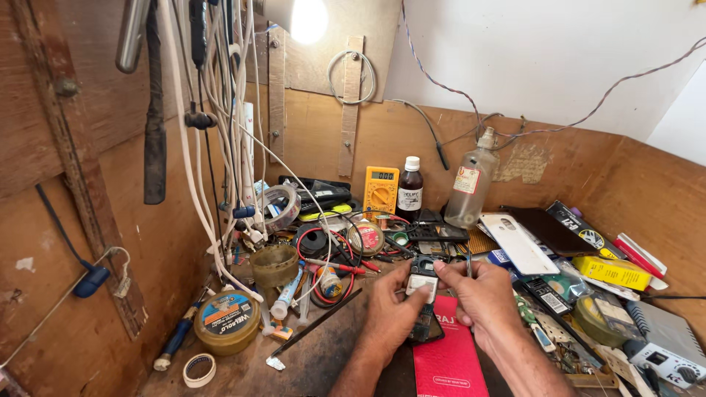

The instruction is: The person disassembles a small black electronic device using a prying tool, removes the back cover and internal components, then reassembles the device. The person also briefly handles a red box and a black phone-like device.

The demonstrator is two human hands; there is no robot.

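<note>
Down low at centre, both forearms reaching in from the bottom edge, wrists close together above a cluttered wooden bench (pixel 243 367). Left hand (pixel 393 312) turned palm-inward, fingers curled around the left edge of a small opened phone (pixel 423 305), thumb pressed near a pale rectangular part at its upper end. Right hand (pixel 482 294) mirrored on the other side, fingers bent and closed against the phone's right edge, also pinching slim tweezers (pixel 468 261) that stick upward between thumb and forefinger. Both grips narrow, closed on the device. Phone held between the two palms, tilted, lower end dark and glossy, just above a red card (pixel 450 360) lying flat on the bench. Just behind the hands: black phone parts, red and black wires. Farther back against the wall: yellow multimeter (pixel 381 190), dark brown bottle (pixel 409 190), clear plastic bottle (pixel 471 190). White phone back cover (pixel 518 242) to the right.
</note>
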